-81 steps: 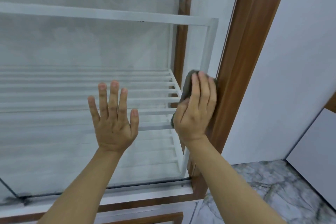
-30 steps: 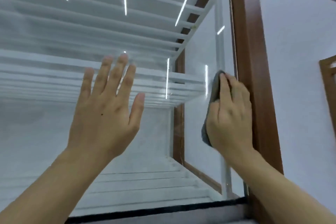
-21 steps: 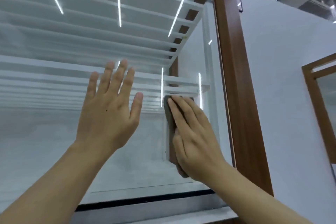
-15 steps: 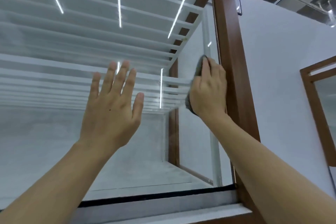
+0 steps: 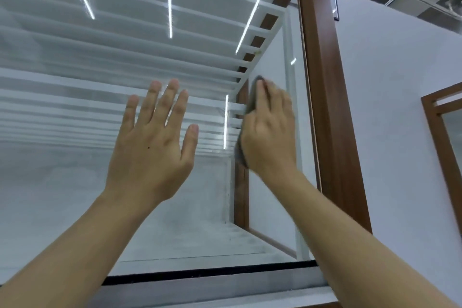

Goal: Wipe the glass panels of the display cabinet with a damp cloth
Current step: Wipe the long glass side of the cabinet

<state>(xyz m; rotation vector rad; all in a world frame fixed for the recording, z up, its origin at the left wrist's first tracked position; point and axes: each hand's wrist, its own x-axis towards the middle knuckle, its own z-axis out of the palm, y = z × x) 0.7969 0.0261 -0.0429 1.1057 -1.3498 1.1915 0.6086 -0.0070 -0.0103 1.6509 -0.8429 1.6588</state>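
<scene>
The cabinet's front glass panel [image 5: 75, 182] fills the left and middle of the view, with white slatted shelves behind it. My left hand [image 5: 155, 142] lies flat on the glass, fingers straight and spread. My right hand [image 5: 271, 130] presses a dark grey cloth [image 5: 251, 97] flat against the glass near the panel's right side. Only the cloth's left edge shows past my fingers and palm. The fingers of that hand point up and look blurred.
A brown wooden post [image 5: 325, 107] frames the glass on the right. Beyond it stands a white wall [image 5: 400, 132] with another brown-framed panel [image 5: 445, 117] at the far right. A black seal [image 5: 200, 274] runs along the bottom of the glass.
My right hand with the cloth has slid left and a little down, away from the wooden post. My left hand stays flat in the same place.
</scene>
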